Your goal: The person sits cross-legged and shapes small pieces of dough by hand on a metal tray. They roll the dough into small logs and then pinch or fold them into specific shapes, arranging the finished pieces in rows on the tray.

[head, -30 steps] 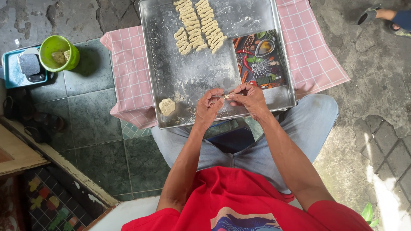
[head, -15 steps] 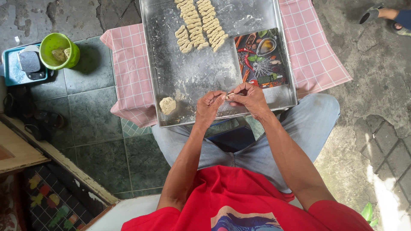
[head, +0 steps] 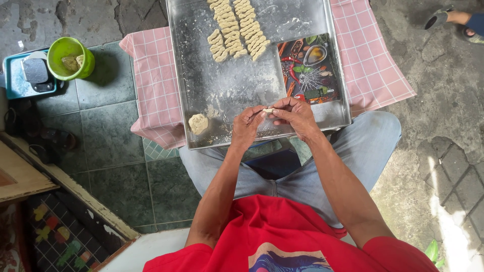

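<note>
head-worn view, straight down, near, over metal tray (head: 227, 90)

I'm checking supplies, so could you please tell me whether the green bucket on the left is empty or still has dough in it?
Not empty: the green bucket stands upright, and pale lumps, probably dough, lie inside.

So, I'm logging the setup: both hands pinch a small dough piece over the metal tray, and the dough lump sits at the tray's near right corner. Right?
Not quite. In the head view the dough lump sits at the metal tray's near left corner. Left hand and right hand do pinch the small dough piece.
</note>
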